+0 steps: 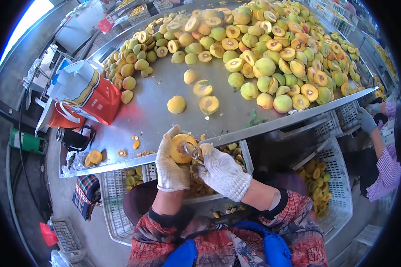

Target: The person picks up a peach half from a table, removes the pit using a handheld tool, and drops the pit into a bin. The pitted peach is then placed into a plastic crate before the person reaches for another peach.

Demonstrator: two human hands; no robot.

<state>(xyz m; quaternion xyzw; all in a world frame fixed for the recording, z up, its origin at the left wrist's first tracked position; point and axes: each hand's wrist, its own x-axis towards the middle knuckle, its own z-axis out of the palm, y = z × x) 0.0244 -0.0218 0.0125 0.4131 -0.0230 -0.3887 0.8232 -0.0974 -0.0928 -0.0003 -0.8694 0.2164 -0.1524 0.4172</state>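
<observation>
My left hand (pixel 171 162), in a whitish knit glove, holds a halved yellow fruit (pixel 181 148) with its cut side turned to the right. My right hand (pixel 222 171), gloved too, grips a small metal tool (pixel 193 151) whose curved end touches the fruit's cut face at the pit. Both hands are at the near edge of the metal table (pixel 151 107). Beyond them lie a whole-looking fruit (pixel 176 104) and a cut half (pixel 209 105). Below the hands, a crate (pixel 248 162) holds fruit pieces, partly hidden by my hands.
A large heap of fruit (pixel 265 66) covers the table's far side. At left stand a red bag (pixel 103 100) and a black flask (pixel 71 137). White crates (pixel 341 191) with fruit halves sit below the edge. A co-worker's gloved hand (pixel 366 121) shows at right.
</observation>
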